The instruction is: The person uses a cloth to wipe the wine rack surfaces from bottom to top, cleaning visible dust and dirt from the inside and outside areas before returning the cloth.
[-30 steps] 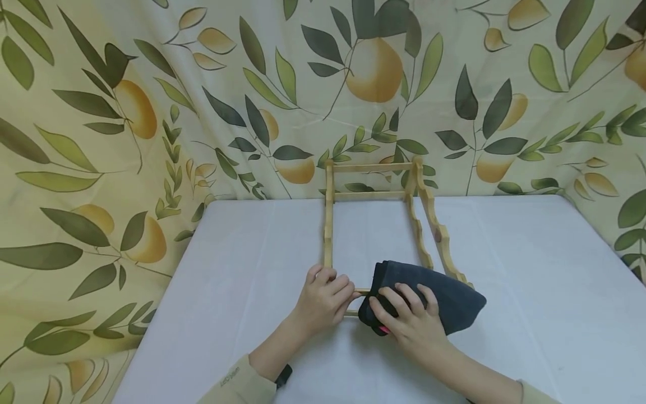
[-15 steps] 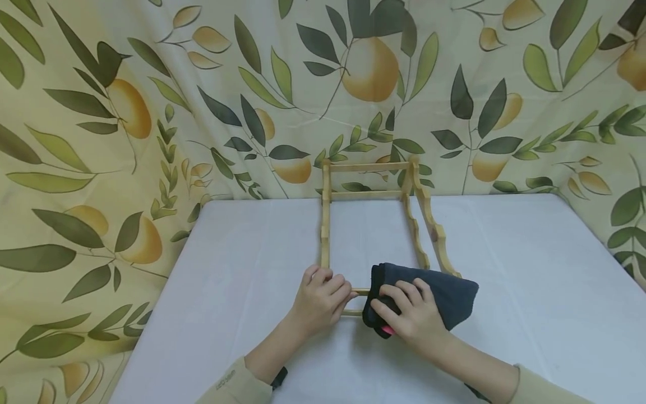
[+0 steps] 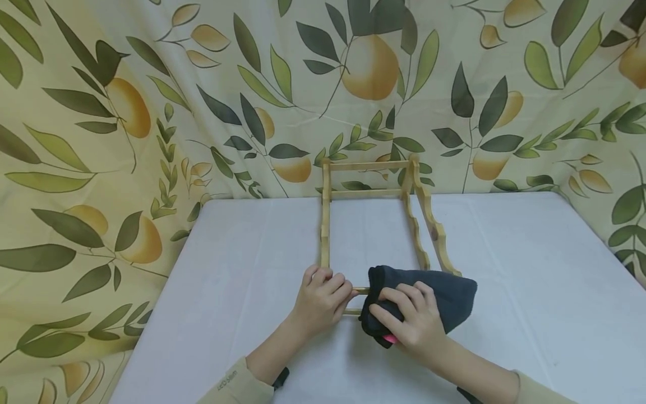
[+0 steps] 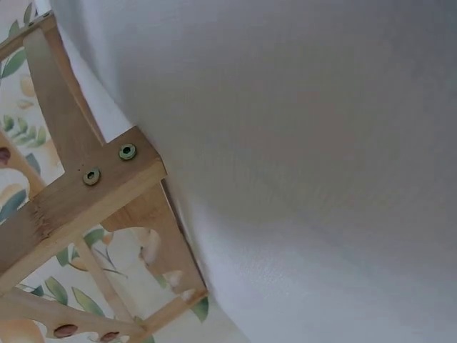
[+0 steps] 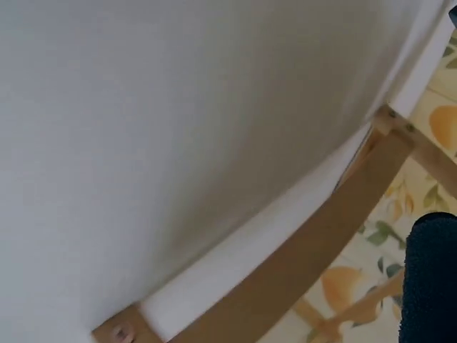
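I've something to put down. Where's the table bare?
Bare tabletop lies left of the wooden rack, out to the left edge, and right of the rack, past the dark cloth. Another patch lies between the rack's sides. The near end is crowded: left hand, right hand and cloth.

Cream fabric backdrop [image 3: 313, 120], patterned with fruit and leaves, yellower at left; white-covered table [image 3: 504, 269] in front.

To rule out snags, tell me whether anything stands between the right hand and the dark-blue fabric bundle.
Nothing visible does: the right hand directly touches the dark-blue fabric bundle.
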`<state>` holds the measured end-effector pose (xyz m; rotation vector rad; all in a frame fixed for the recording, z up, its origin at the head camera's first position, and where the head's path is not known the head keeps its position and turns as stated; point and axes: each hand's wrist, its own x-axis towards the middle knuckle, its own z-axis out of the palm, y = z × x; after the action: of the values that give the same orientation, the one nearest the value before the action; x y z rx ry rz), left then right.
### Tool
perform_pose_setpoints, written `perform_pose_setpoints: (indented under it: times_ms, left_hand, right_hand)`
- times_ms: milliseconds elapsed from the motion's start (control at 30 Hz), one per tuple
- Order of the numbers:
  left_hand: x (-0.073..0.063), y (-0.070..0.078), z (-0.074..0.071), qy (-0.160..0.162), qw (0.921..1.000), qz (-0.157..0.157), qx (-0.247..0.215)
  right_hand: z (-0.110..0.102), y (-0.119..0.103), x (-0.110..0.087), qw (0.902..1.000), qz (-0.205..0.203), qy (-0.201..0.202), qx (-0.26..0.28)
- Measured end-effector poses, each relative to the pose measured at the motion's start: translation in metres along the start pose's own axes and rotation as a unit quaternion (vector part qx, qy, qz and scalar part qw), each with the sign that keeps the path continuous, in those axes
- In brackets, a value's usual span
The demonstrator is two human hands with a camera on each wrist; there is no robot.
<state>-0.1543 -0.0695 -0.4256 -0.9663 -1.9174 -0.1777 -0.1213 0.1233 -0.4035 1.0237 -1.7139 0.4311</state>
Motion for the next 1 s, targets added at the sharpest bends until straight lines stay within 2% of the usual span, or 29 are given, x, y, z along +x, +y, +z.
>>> perform_pose_setpoints:
  times_ms: [200, 367, 500, 767, 1000]
  left_hand:
    - [-0.001, 0.000, 0.001, 0.001, 1.0000, 0.001, 0.005]
    - [-0.001, 0.000, 0.000, 0.004, 1.0000, 0.005, 0.003]
    - [0.000, 0.001, 0.000, -0.003, 1.0000, -0.004, -0.005]
    - [-0.002, 0.002, 0.003, -0.005, 1.0000, -0.007, 0.000]
    - [0.000, 0.002, 0.002, 0.004, 1.0000, -0.006, -0.005]
  right_hand:
    - [0.015, 0.000, -0.004, 0.9989, -0.020, -0.022, -0.037]
    - [0.002, 0.007, -0.015, 0.9989, 0.004, -0.026, -0.039]
    - [-0.003, 0.010, -0.016, 0.9989, 0.020, -0.020, -0.038]
    - [0.018, 0.000, -0.006, 0.9988, 0.008, -0.024, -0.041]
    - [0.001, 0.011, -0.014, 0.9986, 0.024, -0.021, -0.043]
